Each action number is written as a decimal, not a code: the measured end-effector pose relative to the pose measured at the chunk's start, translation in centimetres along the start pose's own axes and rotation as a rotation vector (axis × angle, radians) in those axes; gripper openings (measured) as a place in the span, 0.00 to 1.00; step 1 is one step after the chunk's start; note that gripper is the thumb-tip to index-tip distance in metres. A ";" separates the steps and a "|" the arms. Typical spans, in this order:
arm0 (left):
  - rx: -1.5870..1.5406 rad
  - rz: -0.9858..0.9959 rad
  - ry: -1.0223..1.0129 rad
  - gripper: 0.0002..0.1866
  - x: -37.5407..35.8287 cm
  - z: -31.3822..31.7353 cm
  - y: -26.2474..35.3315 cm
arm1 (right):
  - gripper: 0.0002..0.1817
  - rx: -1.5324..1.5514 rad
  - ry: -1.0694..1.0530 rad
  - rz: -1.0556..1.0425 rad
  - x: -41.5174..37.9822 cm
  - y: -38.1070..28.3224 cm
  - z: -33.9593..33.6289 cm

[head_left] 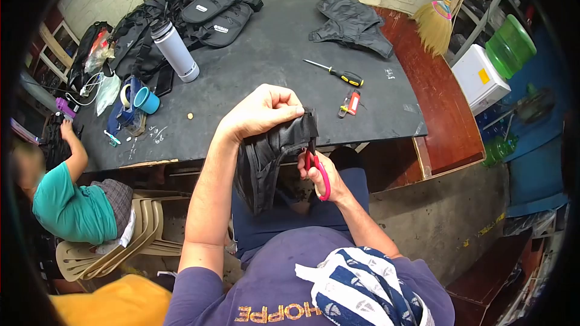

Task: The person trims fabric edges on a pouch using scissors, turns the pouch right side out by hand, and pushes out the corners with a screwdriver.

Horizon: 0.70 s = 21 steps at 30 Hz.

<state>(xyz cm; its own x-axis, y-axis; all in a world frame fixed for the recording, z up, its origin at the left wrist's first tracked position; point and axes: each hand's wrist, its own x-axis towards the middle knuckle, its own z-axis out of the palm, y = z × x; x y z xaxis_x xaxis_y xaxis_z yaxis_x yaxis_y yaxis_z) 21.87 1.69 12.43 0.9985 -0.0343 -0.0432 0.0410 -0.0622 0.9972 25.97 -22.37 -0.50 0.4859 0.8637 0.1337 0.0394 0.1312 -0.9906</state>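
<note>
My left hand [266,110] pinches the upper edge of a black fabric bag [257,172], which hangs down over my lap at the table's front edge. In my right hand [336,186] is a pair of scissors [325,182] with red-pink handles, its fingers wrapped round them. The scissors point upward, and their blades overlap a black strap end [309,125] at the bag's right side. Beyond my hands, a screwdriver [347,78] with a black-and-yellow handle and a red lighter-like item [350,104] lie on the table.
Black backpacks [220,18], a grey bottle [175,51] and a blue cup [147,101] occupy the black table's [260,66] left side. Another black fabric piece [353,27] lies at the back right. A person in a teal shirt [75,205] sits at left by stacked chairs [145,223].
</note>
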 end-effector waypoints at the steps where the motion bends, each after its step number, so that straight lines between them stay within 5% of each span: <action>1: 0.023 -0.013 0.026 0.11 0.0 0.0 0.1 | 0.45 0.000 -0.001 0.000 0.0 -0.1 0.0; 9: -0.009 -0.023 -0.006 0.12 0.0 1.1 0.1 | 0.45 -0.055 0.104 -0.047 0.1 -1.7 0.1; 21: 0.104 -0.077 -0.115 0.11 -0.1 0.3 0.9 | 0.38 -0.014 0.111 0.235 -2.2 -0.4 -0.3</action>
<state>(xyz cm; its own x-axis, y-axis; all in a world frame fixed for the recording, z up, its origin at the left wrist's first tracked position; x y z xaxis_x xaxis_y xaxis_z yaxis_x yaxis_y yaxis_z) 21.84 1.31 13.28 0.9814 -0.1391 -0.1322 0.1077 -0.1713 0.9793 25.16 -24.48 -0.45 0.5764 0.8107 -0.1030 -0.0739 -0.0738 -0.9945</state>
